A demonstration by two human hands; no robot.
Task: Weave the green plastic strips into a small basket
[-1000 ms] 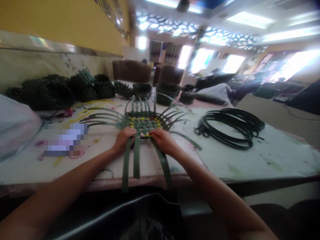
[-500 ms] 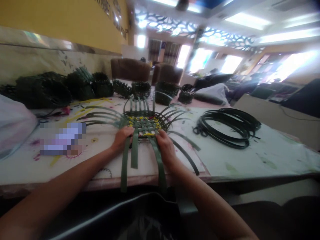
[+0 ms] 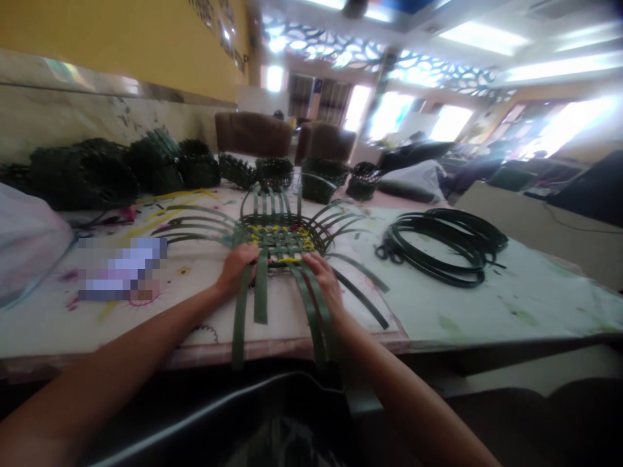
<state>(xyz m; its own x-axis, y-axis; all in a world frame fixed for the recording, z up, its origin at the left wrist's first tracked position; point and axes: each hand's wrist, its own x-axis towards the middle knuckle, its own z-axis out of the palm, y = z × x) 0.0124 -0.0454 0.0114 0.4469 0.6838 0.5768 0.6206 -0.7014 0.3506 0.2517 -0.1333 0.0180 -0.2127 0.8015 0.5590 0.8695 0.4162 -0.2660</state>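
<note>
A woven mat of dark green strips with yellow strands (image 3: 280,239) lies flat on the table (image 3: 487,305), loose strip ends fanning out on all sides. My left hand (image 3: 236,266) curls over the mat's near left corner, fingers pressed on a strip. My right hand (image 3: 324,279) lies on the near right strips (image 3: 311,318), fingers closed around one or two that run toward me over the table edge. A short strip (image 3: 260,292) hangs loose between the hands.
A coil of dark green strapping (image 3: 440,250) lies to the right. Several dark woven baskets (image 3: 160,165) line the back of the table. A white plastic bag (image 3: 24,243) sits at the far left. Brown chairs (image 3: 253,133) stand behind.
My right hand slid from the mat's near edge toward me along the right strips, gathering them. My left hand stayed at the left corner.
</note>
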